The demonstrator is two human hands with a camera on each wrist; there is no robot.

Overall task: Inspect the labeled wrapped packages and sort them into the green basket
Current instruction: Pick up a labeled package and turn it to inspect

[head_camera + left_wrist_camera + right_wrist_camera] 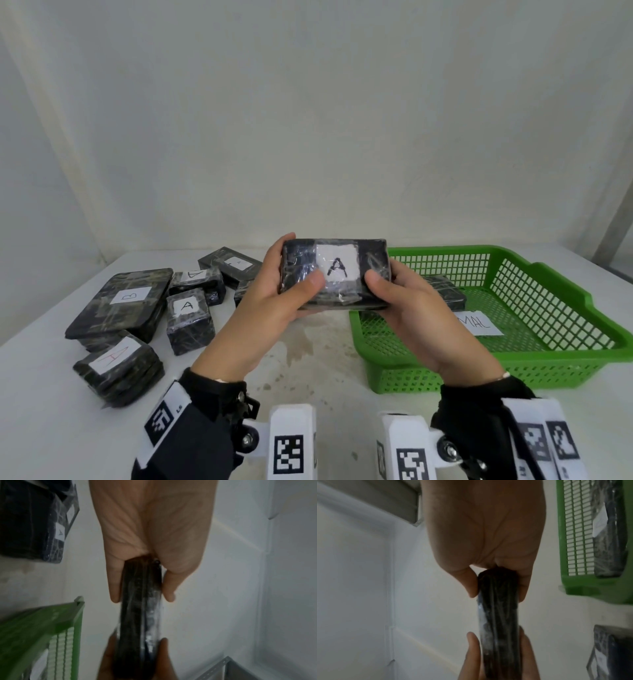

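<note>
Item held: one rectangular black package [334, 274], flat-sided with rounded corners, bound in glossy, wrinkled clear film, bearing a square white paper label with a hand-drawn black "A". It is raised above the table [41, 394], face toward the head camera, between the loose pile and the basket. Left hand [270, 301] clasps the left end, thumb on the front face beside the label, fingers curled round the back and top corner; right hand [407, 308] clasps the right end likewise, thumb pressed on the front. In the wrist views the package shows edge-on as a narrow dark slab pinched between thumb and fingers at both ends. Green basket [534, 370]: shallow, rectangular, moulded plastic lattice with a solid rim, resting on the table at right; contains one wrapped black package [448, 291], partly hidden behind the right hand, and a white paper slip [479, 323] reading partly "MAL". Pile at left: large flat package marked "B" [126, 301], a block marked "A" [188, 318], a red-lettered "A" package [118, 366], and further labelled ones behind. Table: white, smooth, with faint brownish stains at centre.
</note>
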